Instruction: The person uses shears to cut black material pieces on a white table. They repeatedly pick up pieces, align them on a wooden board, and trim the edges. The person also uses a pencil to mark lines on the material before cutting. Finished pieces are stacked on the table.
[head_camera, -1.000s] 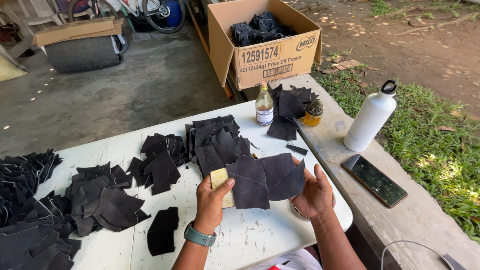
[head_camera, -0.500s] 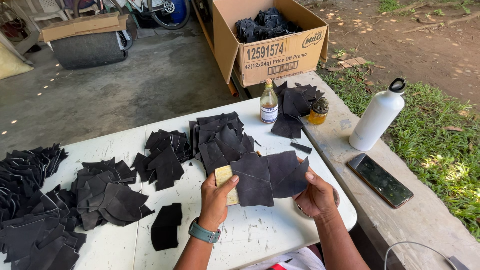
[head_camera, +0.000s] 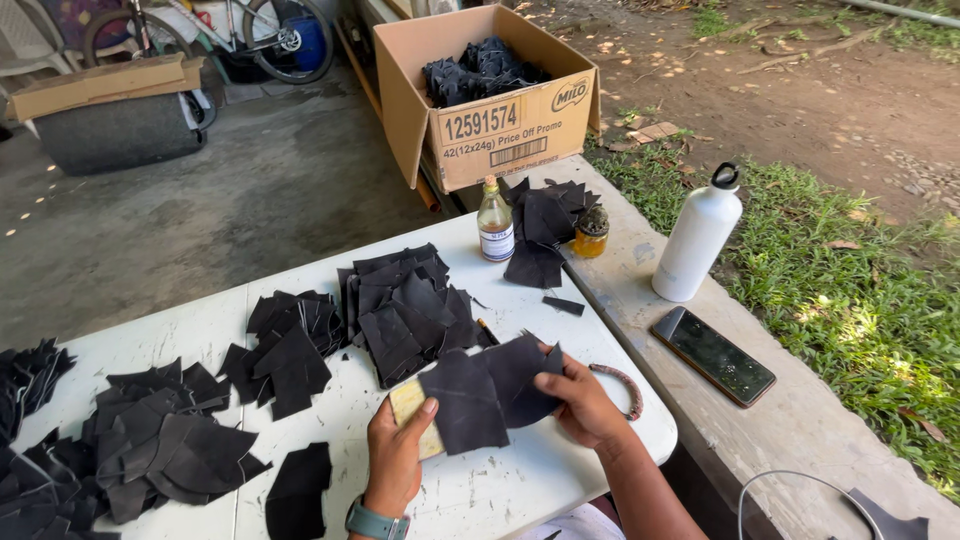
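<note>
Both hands press two overlapped black leather pieces (head_camera: 490, 390) together — left hand (head_camera: 395, 450) closed on a tan block (head_camera: 408, 402), right hand (head_camera: 580, 400) pinching the far edge — so the joining step seems in hand, needing firm, even pressure.

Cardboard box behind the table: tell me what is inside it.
The cardboard box holds a heap of dark cut pieces. Whatever lies beneath that heap is hidden by the box walls.

Two overlapping black leather pieces (head_camera: 490, 392) held flat above the white table, a tan block (head_camera: 410, 405) beneath
</note>
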